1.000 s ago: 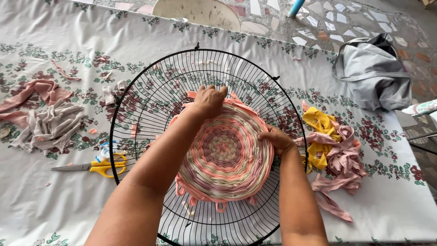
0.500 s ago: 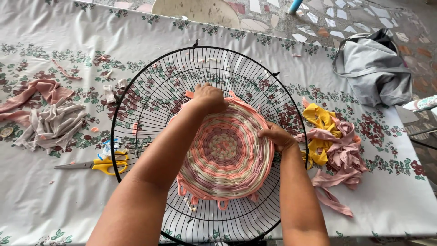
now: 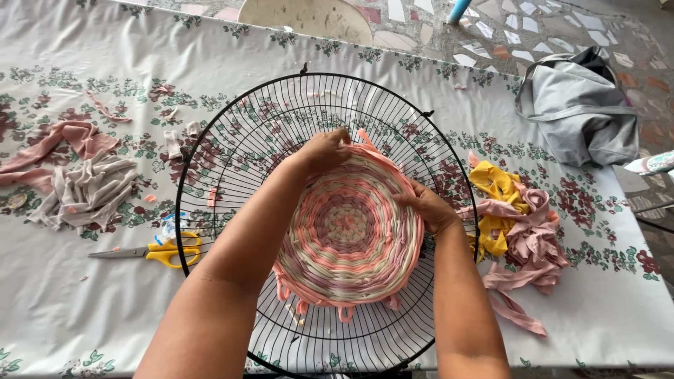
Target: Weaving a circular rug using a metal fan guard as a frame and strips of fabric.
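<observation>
Woven round mat (image 3: 349, 228), coiled fabric strips in pink, cream and mauve, lying at centre of black wire fan guard (image 3: 232, 151), loose loops hanging from near edge. Fan guard: circular, radial wires, flat on floral tablecloth (image 3: 84, 309). Left hand (image 3: 324, 149): at far rim of mat, fingers curled over edge, pinching weave where a pink strip end sticks up. Right hand (image 3: 430, 208): at right rim of mat, fingers closed on edge, thumb on top of weave. Yellow-handled scissors (image 3: 151, 251): closed, on cloth just left of guard, blades pointing left. Grey-beige fabric strips (image 3: 88, 189): heaped at left, well apart from guard, touching pink fabric strips (image 3: 67, 137) beyond them. Mixed heap of yellow and pink fabric strips (image 3: 516, 224): on cloth just right of guard, near right hand, one pink strip trailing toward table edge. Grey bag (image 3: 579, 109): crumpled, at far right end of table. Pale chair back (image 3: 309, 17): beyond far table edge, on tiled mosaic floor (image 3: 533, 42).
</observation>
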